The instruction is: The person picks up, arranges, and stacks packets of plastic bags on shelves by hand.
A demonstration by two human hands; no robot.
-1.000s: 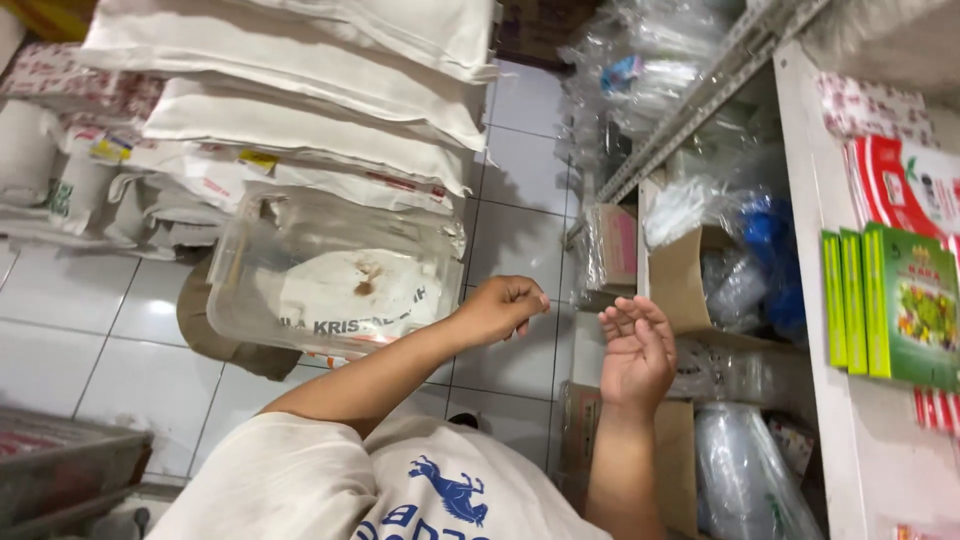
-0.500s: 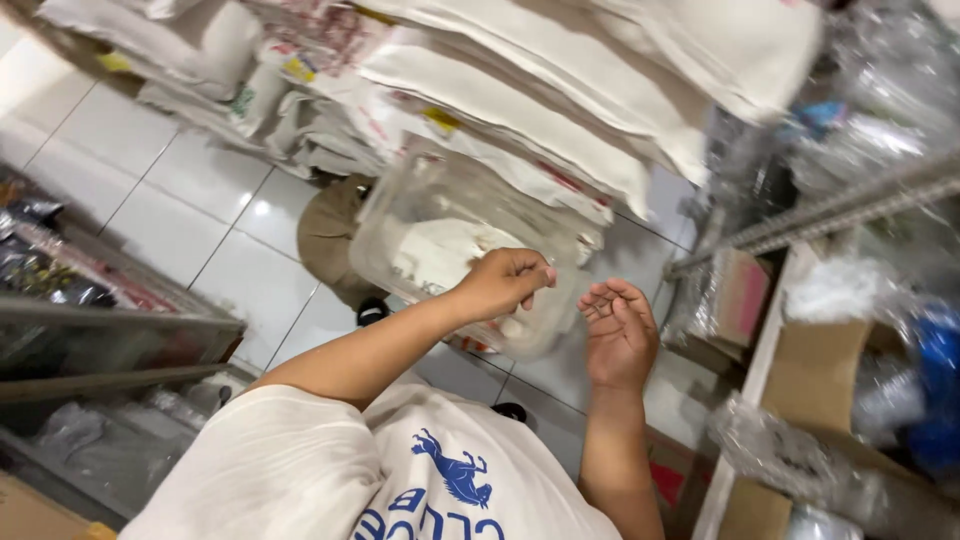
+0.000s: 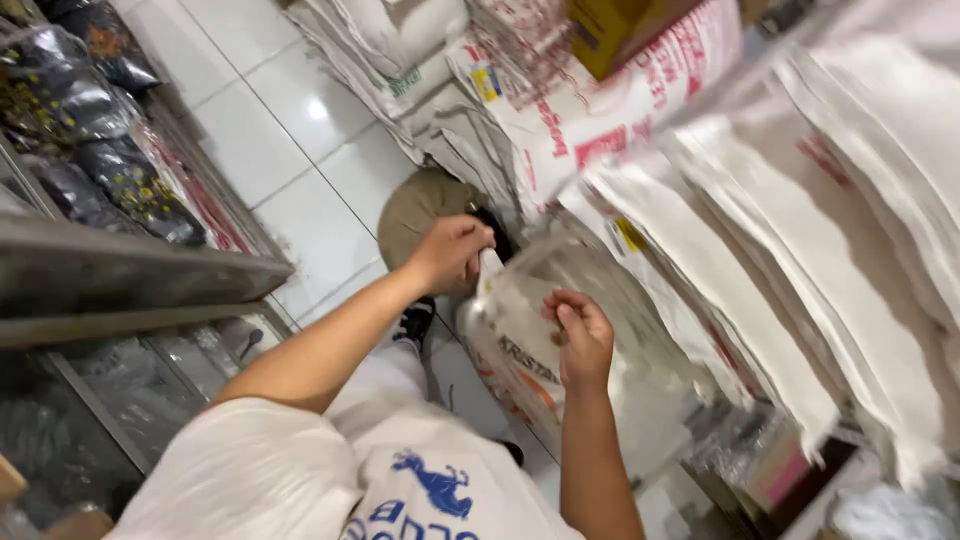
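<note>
Clear plastic bag hangs above the tiled floor, beside stacked white sacks. Your left hand pinches its top edge in a closed grip; your right hand clasps its mouth.

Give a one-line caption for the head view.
Both hands, left hand and right hand, grip a clear plastic bag beside stacked white sacks.

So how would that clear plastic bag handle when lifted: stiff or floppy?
Probably floppy: the clear plastic bag creases and sags between the left hand and right hand. Likely light, since it looks nearly empty. Its glossy film may be slippery, so a pinching grip suits it.
</note>
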